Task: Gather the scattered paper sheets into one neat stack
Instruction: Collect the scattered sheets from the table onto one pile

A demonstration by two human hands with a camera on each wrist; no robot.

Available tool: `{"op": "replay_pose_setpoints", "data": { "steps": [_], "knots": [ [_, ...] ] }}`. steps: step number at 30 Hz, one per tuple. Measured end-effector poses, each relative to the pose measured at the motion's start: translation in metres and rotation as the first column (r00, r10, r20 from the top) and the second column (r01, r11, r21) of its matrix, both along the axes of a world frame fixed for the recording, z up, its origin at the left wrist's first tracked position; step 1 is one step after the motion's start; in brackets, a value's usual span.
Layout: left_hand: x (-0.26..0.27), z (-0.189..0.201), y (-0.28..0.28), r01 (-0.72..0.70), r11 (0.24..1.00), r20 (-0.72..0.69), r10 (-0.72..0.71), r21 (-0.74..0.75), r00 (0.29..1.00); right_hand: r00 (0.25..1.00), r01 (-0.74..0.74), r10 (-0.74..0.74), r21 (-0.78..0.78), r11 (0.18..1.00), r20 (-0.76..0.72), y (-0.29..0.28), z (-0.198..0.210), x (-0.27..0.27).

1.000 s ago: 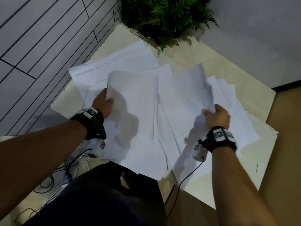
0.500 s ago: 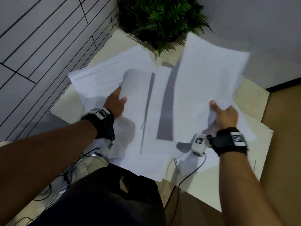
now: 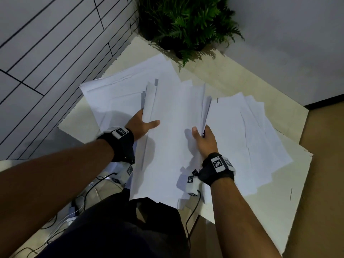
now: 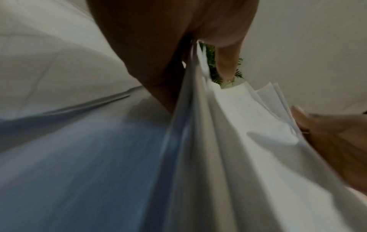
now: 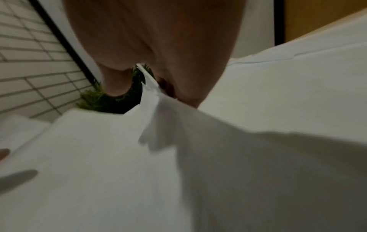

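Note:
A loose bundle of white paper sheets (image 3: 175, 131) is held between both hands above the table. My left hand (image 3: 143, 123) grips its left edge, thumb on top and fingers underneath. My right hand (image 3: 202, 135) pinches the right edge, thumb on top. The left wrist view shows the bundle's edge (image 4: 190, 109) pinched under the left hand, with the right hand (image 4: 329, 141) on the far side. In the right wrist view the sheets (image 5: 155, 100) fan out from the grip. More sheets (image 3: 247, 138) lie scattered on the table to the right, and others (image 3: 119, 90) to the left.
The pale table (image 3: 232, 75) fills a corner; its right edge drops to a brown floor (image 3: 325, 164). A green fern (image 3: 186, 25) stands at the far corner. A tiled wall (image 3: 55, 53) runs along the left. Cables (image 3: 89, 190) trail beside my dark-clothed lap.
My right hand swung its raised sheets down and leftward onto the sheets in my left hand. Both hands now hold one bundle, closer together than before.

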State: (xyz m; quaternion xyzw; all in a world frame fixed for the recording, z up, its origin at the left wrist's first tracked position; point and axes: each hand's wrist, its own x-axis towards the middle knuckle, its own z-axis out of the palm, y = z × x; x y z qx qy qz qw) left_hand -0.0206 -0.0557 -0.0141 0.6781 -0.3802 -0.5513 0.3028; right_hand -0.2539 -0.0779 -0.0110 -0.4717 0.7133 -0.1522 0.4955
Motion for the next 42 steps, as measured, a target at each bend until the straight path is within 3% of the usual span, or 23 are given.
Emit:
{"op": "replay_pose_setpoints", "data": {
  "steps": [3,5,11,16,19,22,24,28,32,35,38,42],
  "knots": [
    [0.004,0.0,-0.002,0.036,0.999,0.088,-0.033,-0.029,0.996,0.998,0.021,-0.024,-0.041,0.999,-0.057,-0.005,0.0,-0.003],
    [0.01,0.002,-0.002,0.079,0.997,0.07,-0.079,0.006,0.994,0.997,0.019,-0.021,-0.022,1.0,-0.075,-0.01,0.001,-0.008],
    [0.021,0.004,-0.001,0.155,0.982,0.051,-0.162,0.109,0.986,0.983,0.183,-0.183,-0.08,0.98,0.009,-0.05,0.022,-0.005],
    [0.019,0.003,-0.01,0.116,0.988,-0.044,-0.112,0.101,0.993,0.999,0.043,-0.042,-0.061,0.997,0.012,-0.066,0.021,0.027],
    [0.02,0.005,-0.018,0.142,0.986,-0.04,-0.139,0.085,0.989,0.996,0.073,-0.08,-0.173,0.982,-0.035,-0.071,0.013,0.036],
    [0.021,0.014,-0.028,0.205,0.97,-0.054,-0.2,0.129,0.978,0.985,-0.068,0.057,-0.066,0.996,-0.163,-0.08,0.009,0.035],
    [0.021,0.016,-0.036,0.236,0.968,-0.065,-0.231,0.089,0.971,0.973,-0.168,0.159,-0.04,0.985,-0.166,-0.08,0.006,0.036],
    [0.02,0.024,-0.056,0.103,0.992,-0.033,-0.106,-0.07,0.994,0.973,-0.224,0.212,-0.162,0.961,-0.089,-0.075,0.01,0.046],
    [0.025,0.029,-0.062,0.178,0.968,0.086,-0.165,-0.178,0.983,0.986,-0.135,0.114,-0.178,0.975,-0.123,-0.07,0.008,0.036],
    [0.029,0.031,-0.053,0.092,0.975,0.028,-0.089,-0.201,0.996,0.977,-0.066,0.056,-0.038,0.997,-0.205,-0.064,0.006,0.022],
    [0.029,0.027,-0.042,0.041,0.968,-0.067,-0.059,-0.246,0.996,0.997,-0.015,0.013,-0.03,0.999,-0.077,-0.055,0.005,0.018],
    [0.023,0.025,-0.037,0.163,0.956,-0.04,-0.178,-0.244,0.983,0.998,-0.041,0.046,-0.1,0.994,0.049,-0.05,0.005,0.031]
  ]
}}
